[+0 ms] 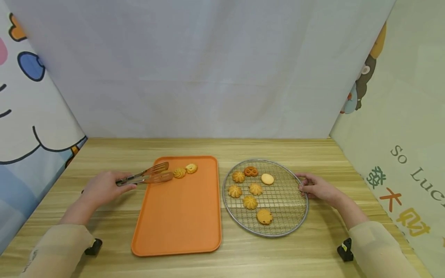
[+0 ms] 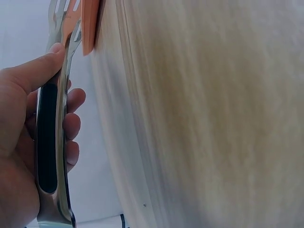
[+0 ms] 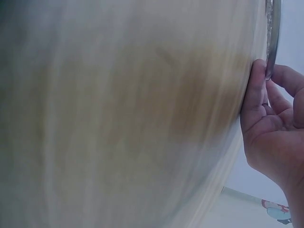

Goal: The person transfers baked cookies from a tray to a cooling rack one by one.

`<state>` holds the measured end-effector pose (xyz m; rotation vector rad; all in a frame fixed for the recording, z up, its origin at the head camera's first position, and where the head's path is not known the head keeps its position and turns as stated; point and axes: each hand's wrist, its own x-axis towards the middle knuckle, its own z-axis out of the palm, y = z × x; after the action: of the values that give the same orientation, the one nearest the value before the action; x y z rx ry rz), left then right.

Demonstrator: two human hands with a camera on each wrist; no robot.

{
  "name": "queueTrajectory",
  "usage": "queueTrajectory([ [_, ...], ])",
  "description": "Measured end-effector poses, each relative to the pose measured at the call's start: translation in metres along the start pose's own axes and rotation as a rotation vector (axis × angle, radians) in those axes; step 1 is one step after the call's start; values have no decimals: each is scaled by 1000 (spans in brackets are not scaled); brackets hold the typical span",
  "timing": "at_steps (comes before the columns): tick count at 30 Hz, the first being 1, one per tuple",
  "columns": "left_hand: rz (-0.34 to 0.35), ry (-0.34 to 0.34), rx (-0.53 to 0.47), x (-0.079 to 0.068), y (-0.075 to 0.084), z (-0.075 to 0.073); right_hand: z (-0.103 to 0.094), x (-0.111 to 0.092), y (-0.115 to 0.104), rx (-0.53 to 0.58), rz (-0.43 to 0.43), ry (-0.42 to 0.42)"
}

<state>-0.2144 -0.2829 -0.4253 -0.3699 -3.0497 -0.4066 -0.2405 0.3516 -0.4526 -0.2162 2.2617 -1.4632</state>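
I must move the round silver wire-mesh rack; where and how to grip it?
Likely best: pinch the rack by its thin rim from the right, as the right hand does; mesh there is bare, while golden cookies sit toward centre and left.

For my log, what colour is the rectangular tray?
The tray is orange, clearest in the head view.

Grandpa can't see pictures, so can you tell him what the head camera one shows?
The fingers of a person's left hand hold metal tongs over an orange tray with two cookies. Those of the right hand hold a round wire rack bearing seven more baked treats.
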Motion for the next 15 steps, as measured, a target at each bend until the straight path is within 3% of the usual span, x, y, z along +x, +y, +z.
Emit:
queueTrajectory([
  [15, -19, -11, -20, -2, 3, -4, -1, 0, 0, -6, 7, -4],
])
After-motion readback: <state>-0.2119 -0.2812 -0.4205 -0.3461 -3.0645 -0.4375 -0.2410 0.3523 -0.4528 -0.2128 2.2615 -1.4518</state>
